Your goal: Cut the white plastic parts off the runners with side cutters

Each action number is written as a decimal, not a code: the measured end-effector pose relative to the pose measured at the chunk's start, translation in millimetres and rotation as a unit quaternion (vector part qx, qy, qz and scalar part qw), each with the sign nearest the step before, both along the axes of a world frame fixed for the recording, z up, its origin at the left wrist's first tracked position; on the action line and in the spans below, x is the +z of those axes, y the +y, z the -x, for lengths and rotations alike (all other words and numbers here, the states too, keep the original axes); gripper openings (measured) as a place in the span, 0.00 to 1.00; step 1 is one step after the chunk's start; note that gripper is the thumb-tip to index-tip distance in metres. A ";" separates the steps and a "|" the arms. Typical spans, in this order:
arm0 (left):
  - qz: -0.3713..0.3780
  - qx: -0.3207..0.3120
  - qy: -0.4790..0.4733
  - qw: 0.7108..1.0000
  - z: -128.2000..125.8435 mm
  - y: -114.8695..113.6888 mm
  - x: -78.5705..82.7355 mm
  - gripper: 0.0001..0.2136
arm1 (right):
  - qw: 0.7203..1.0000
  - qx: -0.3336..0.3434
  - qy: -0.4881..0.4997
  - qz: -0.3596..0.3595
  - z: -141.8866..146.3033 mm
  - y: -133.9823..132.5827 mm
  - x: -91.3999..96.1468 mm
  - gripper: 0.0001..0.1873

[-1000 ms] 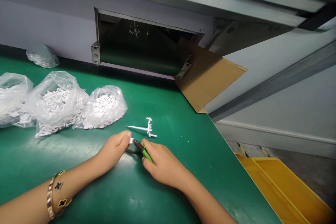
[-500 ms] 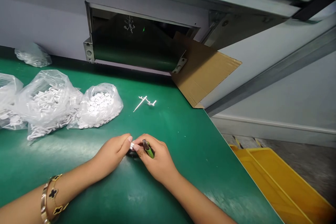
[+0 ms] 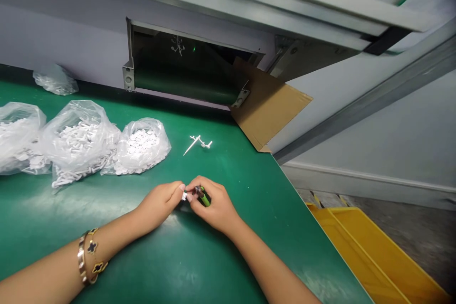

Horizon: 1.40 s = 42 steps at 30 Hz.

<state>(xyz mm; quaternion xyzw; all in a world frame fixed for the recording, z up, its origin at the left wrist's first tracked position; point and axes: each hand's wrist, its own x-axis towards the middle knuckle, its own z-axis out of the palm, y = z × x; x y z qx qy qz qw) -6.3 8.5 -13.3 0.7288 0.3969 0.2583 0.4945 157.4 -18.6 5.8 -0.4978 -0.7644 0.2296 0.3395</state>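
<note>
Hands point(image 3: 215, 211) together over green bench mat point(image 3: 256, 232), white piece point(image 3: 184, 196) and green-handled tool point(image 3: 204, 198) between them

Inventory at this station: two hands, being one left hand point(image 3: 158, 203) and one right hand point(image 3: 213, 209), both mine. One green-handled tool point(image 3: 204, 198) is in my right hand, and one small white plastic part point(image 3: 184, 196) is at the fingertips of my left hand. On the counter point(image 3: 228, 266) I count three filled clear plastic bags point(image 3: 80, 137), one crumpled clear plastic bag point(image 3: 55, 80) and one white plastic runner point(image 3: 198, 143). The pieces inside the bags are too many to count. Also in view are one cardboard sheet point(image 3: 270, 114), one yellow plastic crate point(image 3: 356, 242) and one panel opening point(image 3: 185, 66). My left wrist carries two bracelets point(image 3: 87, 256).
</note>
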 end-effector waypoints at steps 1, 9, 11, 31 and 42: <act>0.018 0.027 -0.025 0.999 -0.3 0.8 -0.8 0.16 | 1.000 -0.007 -0.008 -0.028 -1.6 7.1 -0.5 0.03; 0.260 0.097 -0.223 0.935 -0.5 2.1 9.6 0.17 | 0.937 -0.170 -0.287 -0.105 -11.9 92.2 5.6 0.27; 0.306 0.117 -0.269 0.906 -1.7 0.7 12.7 0.15 | 0.936 -0.188 -0.285 -0.090 -11.5 100.9 6.8 0.21; -0.036 0.042 -0.063 0.996 -3.1 -4.9 -1.4 0.13 | 0.948 -0.139 0.235 0.162 7.8 4.3 -4.6 0.17; 0.114 0.142 -0.219 0.959 -1.5 -3.2 5.3 0.17 | 0.978 -0.063 -0.198 -0.001 -0.3 0.6 -5.9 0.05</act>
